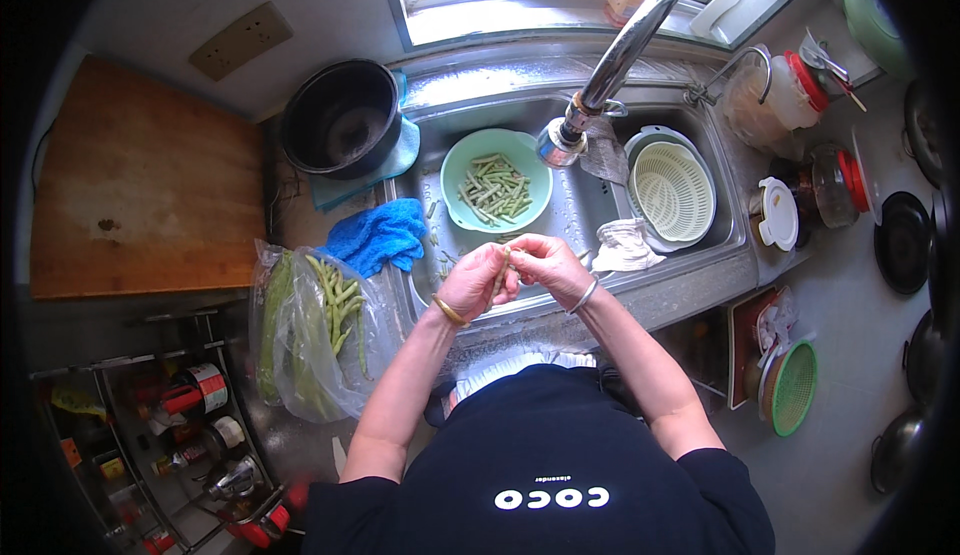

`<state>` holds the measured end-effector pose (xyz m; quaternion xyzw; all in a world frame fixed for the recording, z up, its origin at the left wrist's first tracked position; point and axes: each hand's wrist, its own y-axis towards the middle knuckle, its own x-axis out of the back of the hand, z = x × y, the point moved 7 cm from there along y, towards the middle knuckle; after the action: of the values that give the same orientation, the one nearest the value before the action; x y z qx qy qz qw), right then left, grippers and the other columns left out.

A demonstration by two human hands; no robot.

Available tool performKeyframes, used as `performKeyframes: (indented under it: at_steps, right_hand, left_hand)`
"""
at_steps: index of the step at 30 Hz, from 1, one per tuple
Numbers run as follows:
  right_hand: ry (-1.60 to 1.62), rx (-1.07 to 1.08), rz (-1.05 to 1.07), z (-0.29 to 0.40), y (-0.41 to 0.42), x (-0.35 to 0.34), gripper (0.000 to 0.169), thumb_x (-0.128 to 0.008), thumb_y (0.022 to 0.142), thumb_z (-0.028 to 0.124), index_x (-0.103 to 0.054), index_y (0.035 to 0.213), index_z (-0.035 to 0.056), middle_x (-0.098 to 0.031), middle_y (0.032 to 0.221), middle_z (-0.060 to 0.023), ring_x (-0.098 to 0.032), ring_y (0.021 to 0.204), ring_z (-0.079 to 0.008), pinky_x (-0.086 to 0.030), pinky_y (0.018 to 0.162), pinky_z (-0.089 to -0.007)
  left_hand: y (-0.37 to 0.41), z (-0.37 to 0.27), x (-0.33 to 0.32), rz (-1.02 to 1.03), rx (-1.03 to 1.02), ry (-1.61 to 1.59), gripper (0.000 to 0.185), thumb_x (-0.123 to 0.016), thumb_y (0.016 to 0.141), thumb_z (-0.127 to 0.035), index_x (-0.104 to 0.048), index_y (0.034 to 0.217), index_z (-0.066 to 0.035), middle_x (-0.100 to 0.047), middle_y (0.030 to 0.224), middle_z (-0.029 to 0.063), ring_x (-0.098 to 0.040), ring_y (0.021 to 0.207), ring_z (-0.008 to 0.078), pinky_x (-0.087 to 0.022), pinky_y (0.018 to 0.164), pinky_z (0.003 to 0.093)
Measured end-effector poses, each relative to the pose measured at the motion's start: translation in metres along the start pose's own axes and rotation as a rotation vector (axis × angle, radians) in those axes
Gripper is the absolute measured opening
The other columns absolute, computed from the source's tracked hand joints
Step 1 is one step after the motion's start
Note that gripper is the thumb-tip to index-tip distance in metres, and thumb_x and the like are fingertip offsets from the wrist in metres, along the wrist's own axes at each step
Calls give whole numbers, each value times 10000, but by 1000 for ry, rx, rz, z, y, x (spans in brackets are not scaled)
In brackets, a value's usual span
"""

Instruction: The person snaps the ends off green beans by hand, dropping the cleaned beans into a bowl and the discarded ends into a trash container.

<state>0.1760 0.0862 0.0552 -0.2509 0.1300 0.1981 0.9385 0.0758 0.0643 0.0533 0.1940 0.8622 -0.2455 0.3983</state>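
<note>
Over the front edge of the sink, my left hand (474, 279) grips a green bean (501, 273), which points down along the palm. The fingertips of my right hand (553, 264) pinch the bean's upper end, close against the left fingers. Just beyond both hands, a pale green bowl (459, 172) stands in the left basin (420, 172) of the steel sink. Short pieces of bean (496, 189) lie heaped in it. Some bean bits (433, 236) are scattered on the basin floor. Left of my hands, a clear plastic bag (300, 352) holds long whole beans (341, 303).
A chrome faucet (611, 59) arches over the sink. The right basin holds a cream colander (675, 191); a white cloth (626, 246) lies before it. A blue cloth (379, 232), a black pot (341, 119) and a wooden board (142, 180) are left. Lidded jars (778, 213) stand right.
</note>
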Motion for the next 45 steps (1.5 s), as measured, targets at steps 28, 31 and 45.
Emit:
performKeyframes:
  at_steps: [28,31,45]
  right_hand:
    - [-202,256,-252,23,-19,17,110,-645,847,81,-642,940,23,-670,859,-28,-605,781,-63,-490,684,-206]
    - [-94,232,-317,25,-19,28,117,-645,857,115,-636,939,32,-651,810,-1,-547,647,-29,-434,570,-177]
    - [198,37,-235,4,-18,35,130,-583,903,170,-566,933,45,-617,780,-4,-396,456,-7,-293,402,-150]
  left_hand:
    - [5,-15,27,-289,-137,726,103,-567,877,-119,-577,826,-30,-549,724,-27,-503,679,54,-411,627,206]
    - [-3,-7,58,-435,-131,888,161,-564,883,-155,-569,785,-27,-543,672,-13,-504,637,62,-420,592,221]
    - [-22,-26,50,-423,-236,1155,241,-500,937,-208,-649,997,-28,-651,874,82,-603,810,168,-473,740,305]
